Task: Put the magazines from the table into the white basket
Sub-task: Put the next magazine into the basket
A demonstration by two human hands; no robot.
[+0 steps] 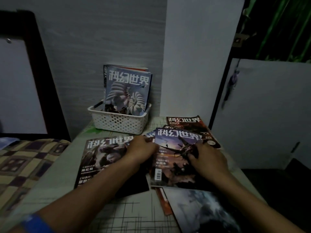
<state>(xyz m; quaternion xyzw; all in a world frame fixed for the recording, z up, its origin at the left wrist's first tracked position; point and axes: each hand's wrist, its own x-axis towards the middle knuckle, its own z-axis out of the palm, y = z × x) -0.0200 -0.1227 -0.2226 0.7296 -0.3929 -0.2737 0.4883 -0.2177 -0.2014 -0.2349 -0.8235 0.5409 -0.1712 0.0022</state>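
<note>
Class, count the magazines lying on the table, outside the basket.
5 plainly show: left, centre under both hands, red at back right, orange edge and grey cover at front. Others are partly hidden in the pile.

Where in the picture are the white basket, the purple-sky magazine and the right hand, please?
white basket [117, 122], head view, on its perforated front wall.
purple-sky magazine [175, 143], head view, on its cover's upper middle.
right hand [208, 160], head view, on its back.

White basket — checked quilt
</note>
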